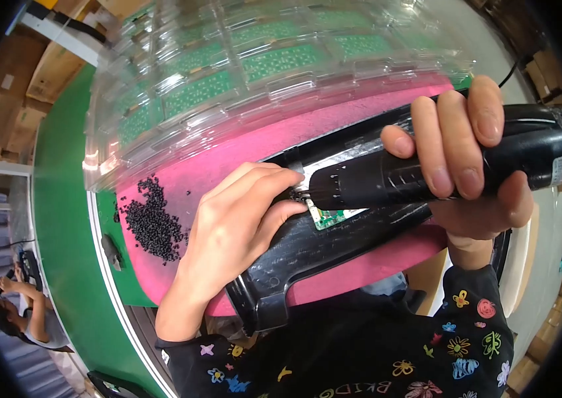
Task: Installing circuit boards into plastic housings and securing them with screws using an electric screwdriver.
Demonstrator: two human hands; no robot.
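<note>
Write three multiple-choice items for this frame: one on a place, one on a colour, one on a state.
1. Where is the screw pile?
A. left of the left hand
B. on the tray
C. under the driver

2. What colour is the mat?
A. blue
B. pink
C. yellow

3. How does the right hand stand?
A. open and flat
B. off the table
C. wrapped round the driver

Key: 1 A, black screws lie beyond the left hand; 2 B, pink shows under the clear tray; 3 C, fingers curl over its barrel.
</note>
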